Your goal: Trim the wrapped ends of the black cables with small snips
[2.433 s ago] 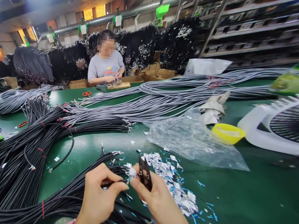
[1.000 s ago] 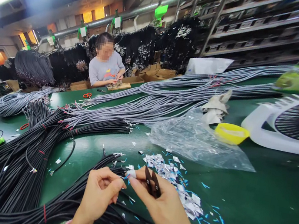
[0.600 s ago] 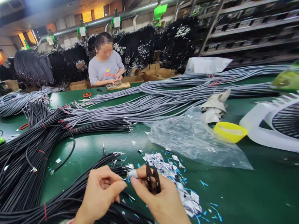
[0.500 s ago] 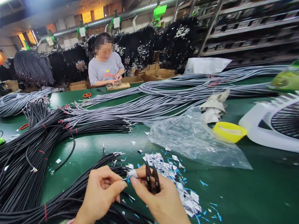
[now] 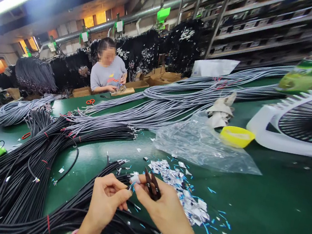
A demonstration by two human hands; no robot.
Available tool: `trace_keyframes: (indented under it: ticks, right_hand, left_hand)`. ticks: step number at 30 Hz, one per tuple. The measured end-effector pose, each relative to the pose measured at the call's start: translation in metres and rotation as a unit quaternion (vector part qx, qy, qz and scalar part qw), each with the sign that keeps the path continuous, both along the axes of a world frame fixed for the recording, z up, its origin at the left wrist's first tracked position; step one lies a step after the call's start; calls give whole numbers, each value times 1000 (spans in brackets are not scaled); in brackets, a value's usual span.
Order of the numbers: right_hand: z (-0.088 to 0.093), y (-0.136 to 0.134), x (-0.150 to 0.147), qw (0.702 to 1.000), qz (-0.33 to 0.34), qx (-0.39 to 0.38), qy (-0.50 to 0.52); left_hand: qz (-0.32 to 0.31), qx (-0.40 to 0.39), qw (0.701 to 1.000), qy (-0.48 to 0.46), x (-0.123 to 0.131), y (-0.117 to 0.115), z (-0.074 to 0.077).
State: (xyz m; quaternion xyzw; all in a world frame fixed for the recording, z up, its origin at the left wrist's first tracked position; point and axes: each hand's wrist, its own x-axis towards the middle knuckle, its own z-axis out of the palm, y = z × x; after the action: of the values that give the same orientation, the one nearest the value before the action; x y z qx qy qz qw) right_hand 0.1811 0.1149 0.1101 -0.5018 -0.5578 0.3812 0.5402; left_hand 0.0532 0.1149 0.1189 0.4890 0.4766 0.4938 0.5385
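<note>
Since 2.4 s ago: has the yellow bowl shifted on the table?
No. The yellow bowl sits where it was, beside the clear bag's far corner and just short of the white fan's rim; only the camera drifted.

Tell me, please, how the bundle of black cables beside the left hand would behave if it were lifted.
The black cables lie in loose curves, so they would probably sag, not stay stiff. Red ties bind many together, so the bundle is likely heavy.
</note>
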Motion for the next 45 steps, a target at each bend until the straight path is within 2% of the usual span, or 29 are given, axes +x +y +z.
trace_keyframes:
  ticks: [4,10,15,21,25,32,37,39,42,45]
  right_hand:
    - [2,-2,0,1000,5,3,-4]
    - [-3,-2,0,1000,-15,7,10]
    - [-7,0,4,1000,27,1,-11]
    - [-2,-5,-2,999,-33,-18,29]
    - [1,-7,-4,999,-33,-16,40]
    - [-7,-1,0,1000,-23,-2,9]
    - [-5,-2,-3,999,-41,8,8]
    - [-5,-4,-4,997,-59,46,-6]
    - [-7,-6,-4,973,-94,196,-80]
    - [-8,-8,0,932,-52,320,-160]
  left_hand:
    - [3,2,1000,6,1,0,1]
    - [2,18,1000,13,-1,0,-1]
    - [10,35,999,28,0,-1,-5]
    - [14,45,998,34,-1,-1,-7]
    - [15,53,998,37,-1,-1,-7]
    - [32,58,996,53,2,-3,-8]
    - [46,73,995,43,3,-4,-11]
    - [53,72,995,46,3,-4,-11]
    - [53,60,995,54,1,-3,-11]
    - [55,43,996,59,0,-1,-9]
